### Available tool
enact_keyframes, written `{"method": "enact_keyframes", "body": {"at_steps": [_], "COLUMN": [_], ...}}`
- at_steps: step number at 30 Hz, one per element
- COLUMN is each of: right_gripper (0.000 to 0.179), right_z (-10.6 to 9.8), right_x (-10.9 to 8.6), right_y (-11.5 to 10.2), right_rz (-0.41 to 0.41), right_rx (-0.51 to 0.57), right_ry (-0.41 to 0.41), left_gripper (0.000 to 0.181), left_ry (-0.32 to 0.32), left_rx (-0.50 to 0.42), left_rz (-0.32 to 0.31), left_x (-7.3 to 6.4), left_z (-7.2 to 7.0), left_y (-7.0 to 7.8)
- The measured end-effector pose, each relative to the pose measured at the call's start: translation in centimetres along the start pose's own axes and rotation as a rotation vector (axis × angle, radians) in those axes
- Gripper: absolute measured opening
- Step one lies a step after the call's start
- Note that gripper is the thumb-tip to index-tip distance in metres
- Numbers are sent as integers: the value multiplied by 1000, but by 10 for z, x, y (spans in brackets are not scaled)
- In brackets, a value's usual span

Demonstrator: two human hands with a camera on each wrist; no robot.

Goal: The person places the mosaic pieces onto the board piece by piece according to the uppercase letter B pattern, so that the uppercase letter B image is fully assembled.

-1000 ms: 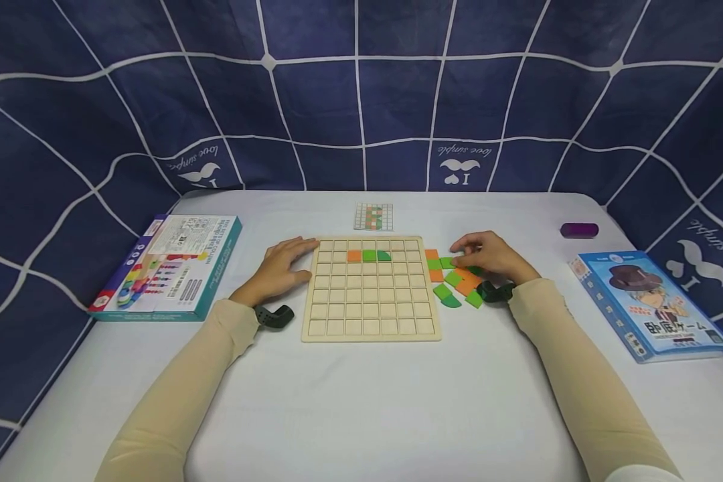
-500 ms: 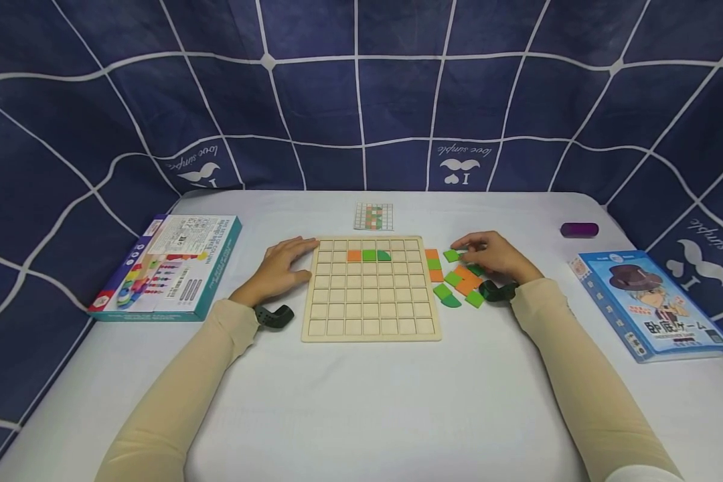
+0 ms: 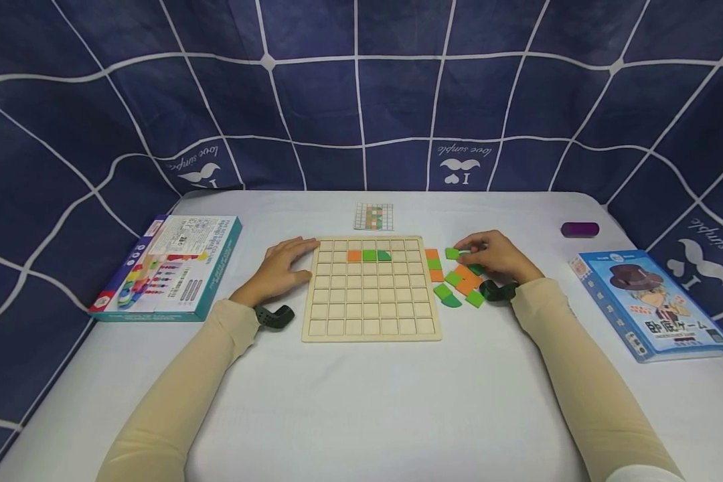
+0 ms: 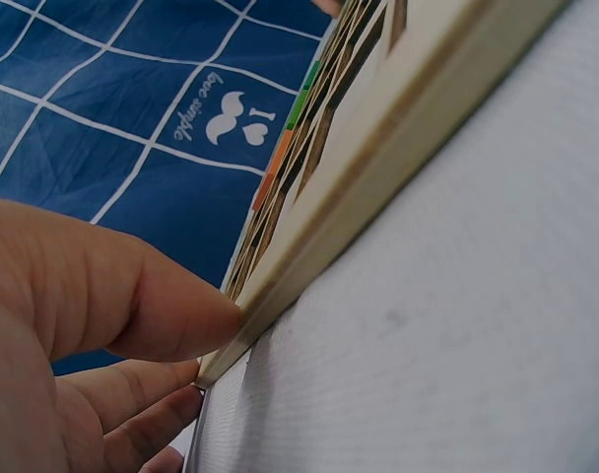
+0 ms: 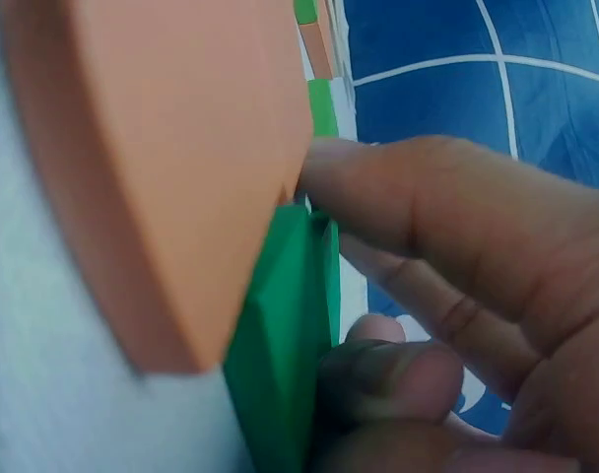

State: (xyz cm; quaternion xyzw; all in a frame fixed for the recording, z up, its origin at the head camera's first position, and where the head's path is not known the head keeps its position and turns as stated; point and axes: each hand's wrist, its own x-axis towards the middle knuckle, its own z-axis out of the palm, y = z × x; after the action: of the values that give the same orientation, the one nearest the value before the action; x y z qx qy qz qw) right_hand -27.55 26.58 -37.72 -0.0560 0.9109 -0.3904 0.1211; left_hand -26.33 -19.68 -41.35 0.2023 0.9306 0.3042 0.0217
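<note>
A wooden grid board [image 3: 361,333] lies mid-table, with an orange square, a green square and a green quarter-round tile set in its second row. My left hand [image 3: 280,271] rests at the board's left edge; its thumb [image 4: 171,305] touches the rim in the left wrist view. Beyond the board's right side, my right hand [image 3: 497,256] pinches a green square tile [image 3: 452,254] at its fingertips. Close under that hand, the right wrist view has an orange tile [image 5: 171,168] and a dark green tile [image 5: 270,345]. Part of the dark green one is hidden by fingers.
A small pattern card [image 3: 373,217] lies behind the board. Loose orange and green tiles [image 3: 465,281] spread along its right side. A toy box [image 3: 169,268] stands at left; a blue box [image 3: 653,304] and a purple object [image 3: 580,230] are at right.
The green square tile at my right fingertips has shifted slightly away from me and turned straighter. My right hand has moved a little to the right. The left hand has stayed put.
</note>
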Motion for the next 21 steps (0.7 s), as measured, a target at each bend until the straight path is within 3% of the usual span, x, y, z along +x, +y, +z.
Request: {"method": "enact_keyframes", "body": {"at_steps": [13,21], "right_gripper": [43,46], "right_z": [-6,4], "right_x": [-6,-5], "right_y": [-12,-26], "right_rz": [-9,-26], "right_rx": [38,269], "right_ry": [23,-6], "left_gripper": [74,74], "left_ry": [4,14], "left_rx": [2,3], "left_rz": [4,6], "left_x": [1,0], "left_z": [1,2], "left_y": [0,0]}}
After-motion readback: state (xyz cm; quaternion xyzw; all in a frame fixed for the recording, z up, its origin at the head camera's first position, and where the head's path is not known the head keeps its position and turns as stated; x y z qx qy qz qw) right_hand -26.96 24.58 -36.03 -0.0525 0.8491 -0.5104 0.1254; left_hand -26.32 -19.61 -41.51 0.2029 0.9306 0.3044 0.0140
